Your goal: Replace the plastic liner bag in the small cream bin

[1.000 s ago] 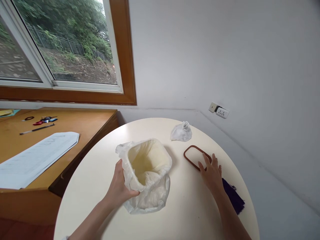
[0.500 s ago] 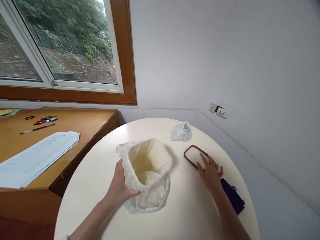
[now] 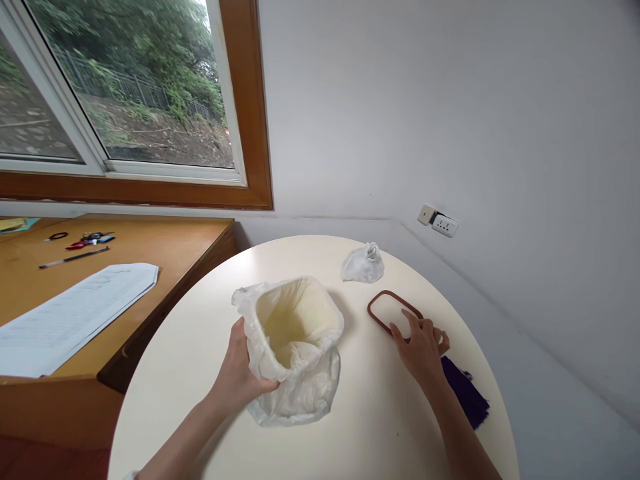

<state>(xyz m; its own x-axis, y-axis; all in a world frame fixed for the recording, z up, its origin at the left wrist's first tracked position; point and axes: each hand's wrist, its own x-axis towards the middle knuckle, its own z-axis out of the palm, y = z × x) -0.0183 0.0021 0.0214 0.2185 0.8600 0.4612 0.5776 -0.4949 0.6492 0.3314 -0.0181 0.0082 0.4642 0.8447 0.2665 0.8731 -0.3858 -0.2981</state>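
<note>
Bin and left hand: the lined bin (image 3: 329, 312) sits in the grip of the left hand (image 3: 243, 373), thumb hooked over the near rim, fingers round the bin's left side
Ring and right hand: the brown ring (image 3: 400, 300) lies on the table (image 3: 370, 427) to the right of the bin, its near right end under the right hand (image 3: 423, 343)
Right fingers: thumb and forefinger apart at the ring, the others bent; cannot tell whether they pinch it
Bin looks: rounded-square mouth facing up, inside pale yellow and wrinkled
Liner looks: thin white plastic bag (image 3: 300, 397), folded out over the bin's rim, bunched at its left corner, hanging loose on its near side
Ring looks: slim band, rounded rectangle, tabletop showing through the middle
Knotted bag: small white knotted bag (image 3: 363, 267), beyond the bin and to its right
Cloth: purple cloth (image 3: 465, 393) with ragged edges, well right of the bin, beside the right wrist
Room: a strip of tabletop between bin and ring, a wider stretch at the bin's near right
Edges: the table's round rim curves behind the bin; the wall (image 3: 350, 107) rises past it; a wooden desk (image 3: 185, 240) with papers (image 3: 85, 320) stands to the bin's left
</note>
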